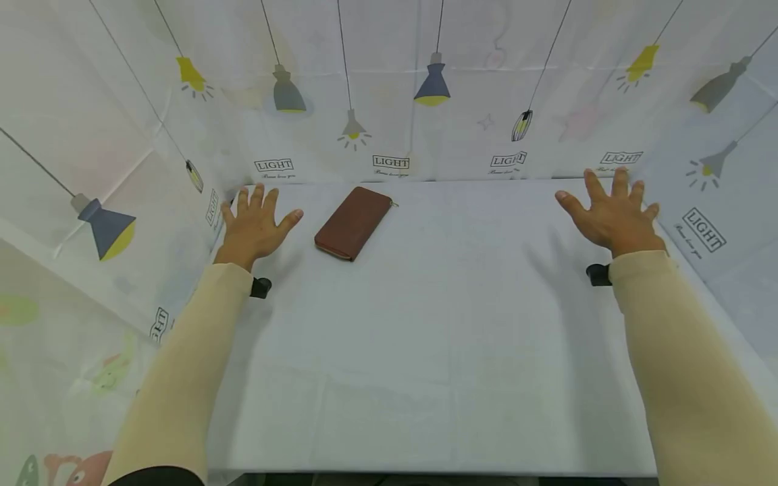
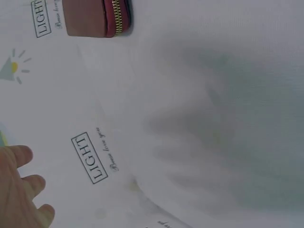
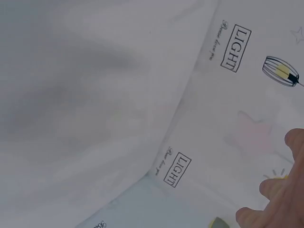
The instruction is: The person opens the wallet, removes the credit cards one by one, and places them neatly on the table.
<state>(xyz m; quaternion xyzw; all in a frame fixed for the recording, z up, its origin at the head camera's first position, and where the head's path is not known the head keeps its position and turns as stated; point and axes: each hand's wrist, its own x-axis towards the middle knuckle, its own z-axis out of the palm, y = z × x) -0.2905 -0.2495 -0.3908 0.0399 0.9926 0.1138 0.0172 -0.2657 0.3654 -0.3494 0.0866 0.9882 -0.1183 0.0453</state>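
Observation:
A brown zip-up wallet [image 1: 354,223] lies flat and slanted near the back of the white table, left of the middle. In the left wrist view one end of the wallet [image 2: 90,18] shows, with its gold zip teeth. My left hand [image 1: 251,226] is spread over the table's left side, thumb pointing toward the wallet but apart from it. Far to the right, my right hand [image 1: 614,212] is spread near the back right corner, fingers straight. Both palms face down and hold nothing; each hand casts a shadow on the cloth.
A white cloth covers the table [image 1: 425,337]. Curtains [image 1: 389,81] printed with hanging lamps and the word LIGHT rise along the back and both sides. A black wrist strap [image 1: 260,288] shows at the left cuff, another strap [image 1: 598,275] at the right.

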